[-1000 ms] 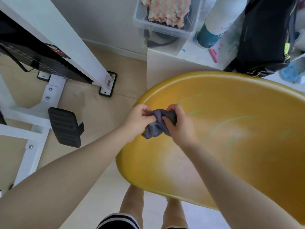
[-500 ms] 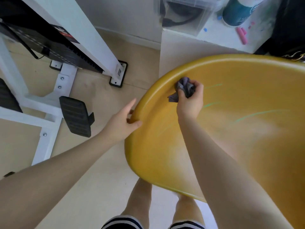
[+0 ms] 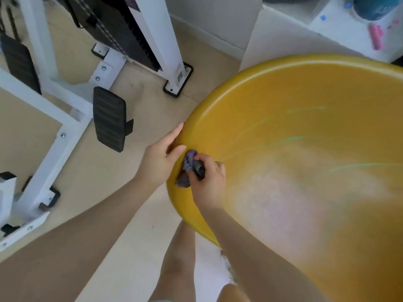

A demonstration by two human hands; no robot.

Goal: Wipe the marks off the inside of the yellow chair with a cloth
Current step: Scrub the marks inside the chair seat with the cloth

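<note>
The yellow chair (image 3: 305, 131) is a round shell that fills the right half of the view. Thin green marks (image 3: 294, 138) streak its inner wall. My right hand (image 3: 209, 182) is shut on a bunched grey-purple cloth (image 3: 188, 165) and presses it against the inside of the shell just behind the left rim. My left hand (image 3: 161, 155) grips that left rim, thumb inside the shell, fingers on the outside, touching the cloth.
A white metal exercise frame (image 3: 65, 118) with a black pedal (image 3: 109, 119) and a black weight stack (image 3: 122, 29) stands on the beige floor to the left. A white shelf (image 3: 349, 33) with a pink object is behind the chair. My legs are below the shell.
My right hand has carried the cloth from the upper inner wall down along the left side to near my left hand. The left hand stays on the rim. The camera came closer.
</note>
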